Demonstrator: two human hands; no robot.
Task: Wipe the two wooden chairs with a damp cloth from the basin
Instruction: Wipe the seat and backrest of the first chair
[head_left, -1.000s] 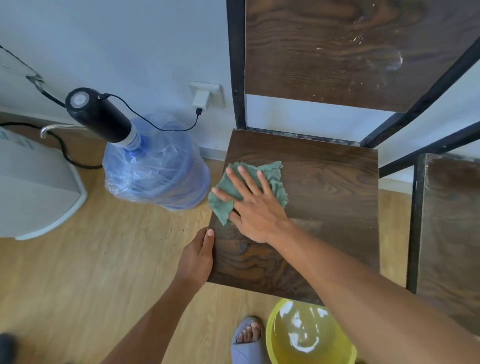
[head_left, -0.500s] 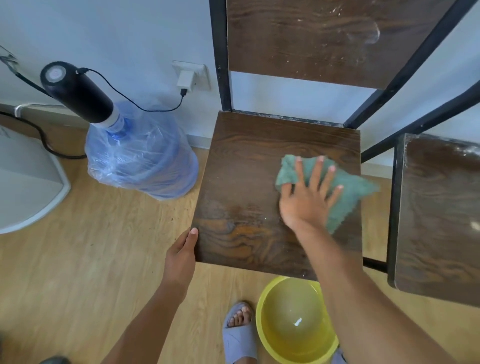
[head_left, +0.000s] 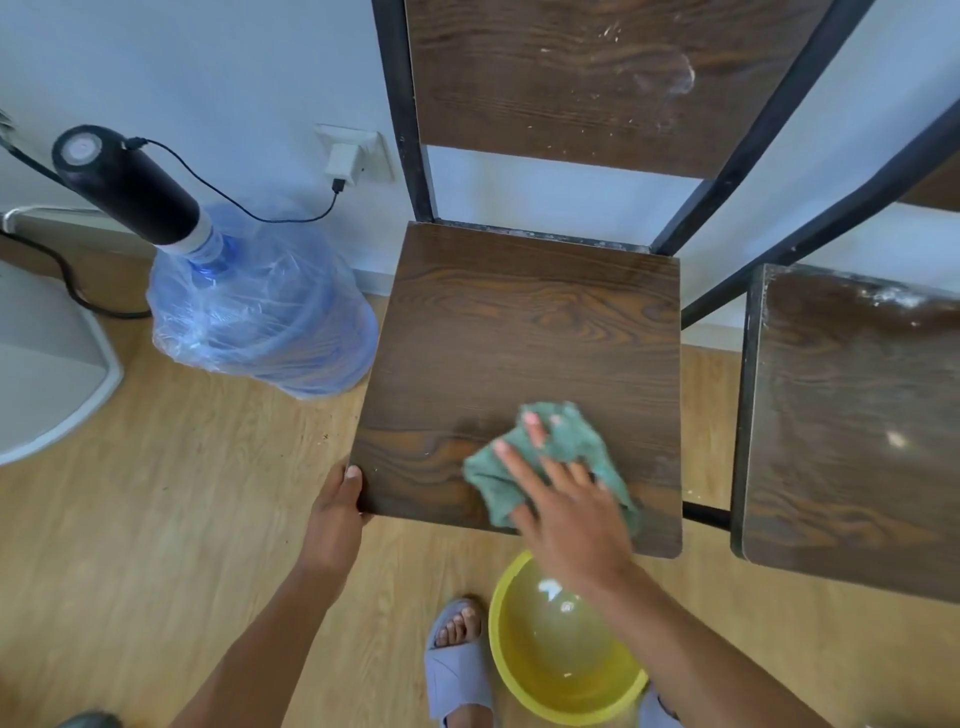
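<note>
A dark wooden chair (head_left: 524, 332) with a black metal frame stands in front of me, its backrest (head_left: 597, 78) streaked with white dust. My right hand (head_left: 566, 514) lies flat on a green cloth (head_left: 571, 441), pressing it on the seat near the front edge. My left hand (head_left: 335, 514) grips the seat's front left corner. A second wooden chair (head_left: 852, 426), dusty along its back edge, stands to the right. A yellow basin (head_left: 561, 660) holding water sits on the floor below the seat's front edge.
A blue water jug (head_left: 260, 317) wrapped in plastic, with a black pump (head_left: 124, 182) on top and a cable to a wall socket (head_left: 348, 156), stands left of the chair. A white appliance (head_left: 41, 364) sits far left. My sandalled foot (head_left: 457, 660) is beside the basin.
My right hand has swept the cloth from the seat's left side across to the right and then down toward the front edge. The left hand has kept its hold on the corner.
</note>
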